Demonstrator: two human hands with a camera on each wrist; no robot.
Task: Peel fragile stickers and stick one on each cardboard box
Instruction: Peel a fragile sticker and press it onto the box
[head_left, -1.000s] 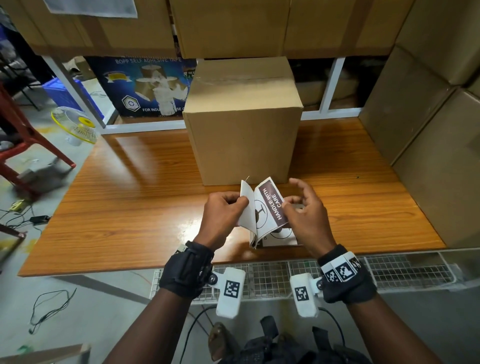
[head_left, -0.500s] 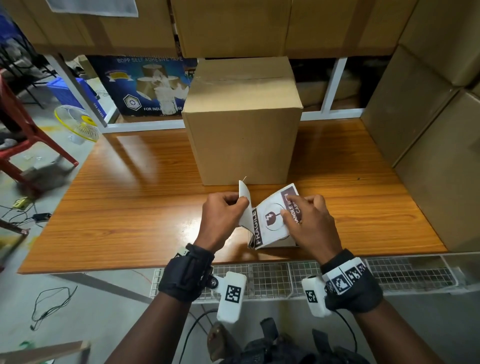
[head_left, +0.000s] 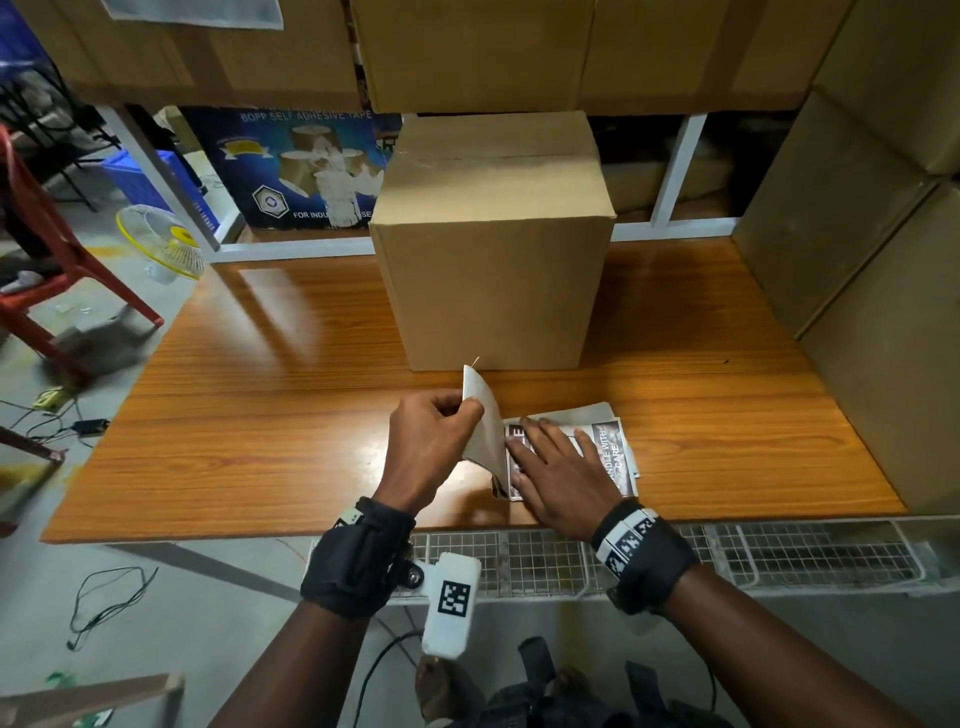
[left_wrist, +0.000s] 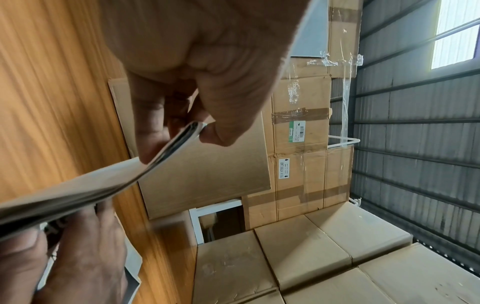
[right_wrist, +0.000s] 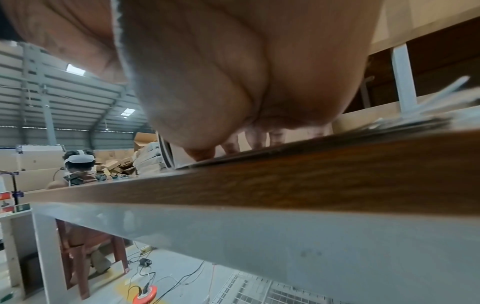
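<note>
A plain cardboard box (head_left: 493, 260) stands on the wooden table (head_left: 260, 405), just beyond my hands. A stack of "handle with care" sticker sheets (head_left: 610, 454) lies near the table's front edge. My right hand (head_left: 556, 467) presses flat on the stack with straight fingers. My left hand (head_left: 431, 441) pinches a lifted white sheet (head_left: 485, 426), which curls up from the stack's left side. The left wrist view shows thumb and fingers pinching that sheet (left_wrist: 176, 139) edge-on, with the box (left_wrist: 207, 170) behind. In the right wrist view the palm (right_wrist: 233, 82) rests on the table edge (right_wrist: 285, 174).
Large cardboard boxes (head_left: 857, 260) are stacked along the right side of the table and on the shelf above. A wire tray (head_left: 727, 561) runs under the front edge. Left of the table are a red chair (head_left: 47, 280), a small fan (head_left: 161, 244) and floor cables.
My right hand has let go of the raised sticker sheet and now lies flat on the stack on the table. My left hand keeps its pinch on the lifted sheet.
</note>
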